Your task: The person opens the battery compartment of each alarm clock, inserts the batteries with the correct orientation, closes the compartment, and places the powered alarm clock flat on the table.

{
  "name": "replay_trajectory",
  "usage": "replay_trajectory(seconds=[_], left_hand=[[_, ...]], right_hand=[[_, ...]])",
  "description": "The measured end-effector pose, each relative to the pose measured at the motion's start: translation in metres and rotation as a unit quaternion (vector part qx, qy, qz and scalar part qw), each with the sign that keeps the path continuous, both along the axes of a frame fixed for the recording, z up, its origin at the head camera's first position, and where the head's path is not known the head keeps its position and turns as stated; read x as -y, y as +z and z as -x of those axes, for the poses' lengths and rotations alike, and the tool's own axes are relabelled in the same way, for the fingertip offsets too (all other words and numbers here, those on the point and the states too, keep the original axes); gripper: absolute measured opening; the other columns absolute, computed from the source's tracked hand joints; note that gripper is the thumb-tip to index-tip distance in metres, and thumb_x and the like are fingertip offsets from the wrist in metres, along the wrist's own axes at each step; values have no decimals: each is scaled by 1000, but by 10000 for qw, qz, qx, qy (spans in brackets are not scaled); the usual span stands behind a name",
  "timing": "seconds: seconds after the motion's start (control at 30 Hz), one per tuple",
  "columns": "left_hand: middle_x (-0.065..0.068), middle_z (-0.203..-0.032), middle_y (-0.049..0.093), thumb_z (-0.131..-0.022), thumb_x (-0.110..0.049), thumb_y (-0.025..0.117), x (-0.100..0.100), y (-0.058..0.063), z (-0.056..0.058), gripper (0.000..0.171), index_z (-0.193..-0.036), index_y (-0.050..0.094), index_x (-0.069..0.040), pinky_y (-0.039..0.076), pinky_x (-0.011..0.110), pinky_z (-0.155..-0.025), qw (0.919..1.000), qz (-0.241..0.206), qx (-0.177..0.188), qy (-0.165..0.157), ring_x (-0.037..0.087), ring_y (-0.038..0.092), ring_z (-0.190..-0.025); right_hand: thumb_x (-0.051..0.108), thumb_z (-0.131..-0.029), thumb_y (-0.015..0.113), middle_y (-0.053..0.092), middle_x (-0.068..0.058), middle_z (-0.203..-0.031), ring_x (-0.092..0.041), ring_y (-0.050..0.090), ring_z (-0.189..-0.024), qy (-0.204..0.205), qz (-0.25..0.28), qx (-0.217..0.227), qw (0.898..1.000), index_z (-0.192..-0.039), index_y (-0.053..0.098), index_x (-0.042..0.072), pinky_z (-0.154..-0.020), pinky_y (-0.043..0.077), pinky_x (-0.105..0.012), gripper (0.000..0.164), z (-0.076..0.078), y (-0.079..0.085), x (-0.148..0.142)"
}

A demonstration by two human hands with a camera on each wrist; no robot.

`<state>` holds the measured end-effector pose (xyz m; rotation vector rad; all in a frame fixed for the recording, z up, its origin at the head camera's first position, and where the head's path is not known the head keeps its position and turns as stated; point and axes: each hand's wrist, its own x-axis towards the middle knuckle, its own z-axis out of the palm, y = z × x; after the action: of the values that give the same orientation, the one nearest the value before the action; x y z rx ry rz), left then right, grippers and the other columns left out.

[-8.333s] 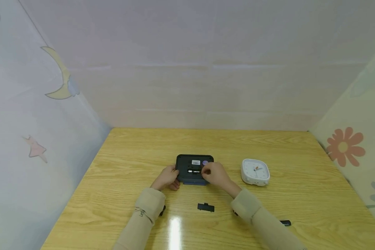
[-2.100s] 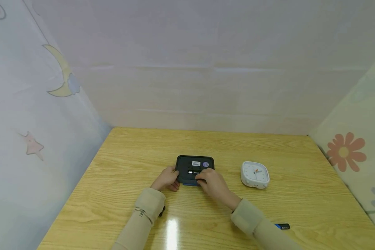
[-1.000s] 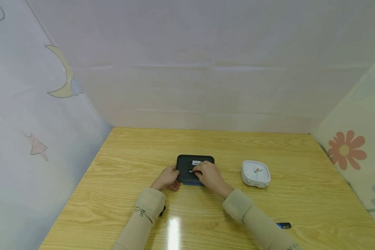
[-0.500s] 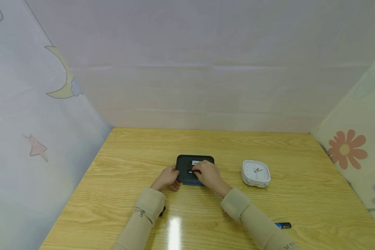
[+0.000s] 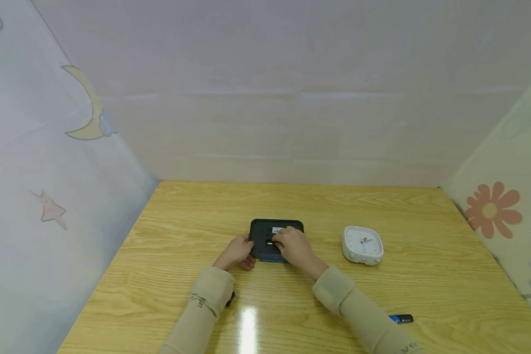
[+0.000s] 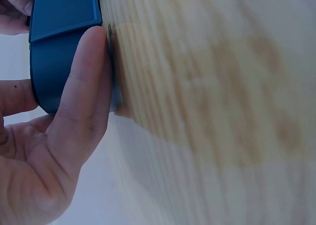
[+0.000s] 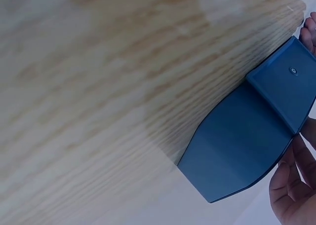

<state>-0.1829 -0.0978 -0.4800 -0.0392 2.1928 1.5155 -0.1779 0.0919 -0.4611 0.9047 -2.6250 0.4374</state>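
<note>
A black rounded-rectangular device lies with its labelled back up; its face is hidden. My left hand grips its left edge, thumb on top and a long finger along the side by the table. A metallic battery end shows in the slot on the back. Over that slot the fingers of my right hand pinch a small black battery cover, mostly hidden under them. Seen from the right wrist, the device's dark wedge-shaped side stands beside the curled right fingers.
A white alarm clock stands to the right on the wooden table. A blue-and-black stick-like item lies partly behind the right sleeve. Another small black item pokes out by the left cuff.
The black battery cover that lay on the table in front of the device has left that spot. My right hand has shifted slightly up and left over the slot; my left hand stays put.
</note>
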Motion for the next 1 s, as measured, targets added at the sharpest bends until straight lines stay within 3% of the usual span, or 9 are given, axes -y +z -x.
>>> replay_trajectory(seconds=[0.77, 1.0], left_hand=[[17, -66, 56, -98, -13, 33, 0, 1, 0, 43, -139, 30, 1, 52, 36, -48, 10000, -49, 32, -15, 23, 57, -52], [17, -66, 56, -99, -14, 33, 0, 0, 1, 44, -140, 30, 0, 52, 36, -48, 10000, -46, 53, 11, 22, 57, -51]], right_hand=[[7, -74, 73, 63, -1, -73, -15, 55, -65, 365, -641, -969, 9926, -76, 72, 10, -65, 48, -27, 4, 1, -5, 0], [8, -74, 74, 63, 1, -75, -15, 56, -68, 277, -530, -781, 9951, -77, 73, 13, -68, 48, -27, 5, 0, -5, 0]])
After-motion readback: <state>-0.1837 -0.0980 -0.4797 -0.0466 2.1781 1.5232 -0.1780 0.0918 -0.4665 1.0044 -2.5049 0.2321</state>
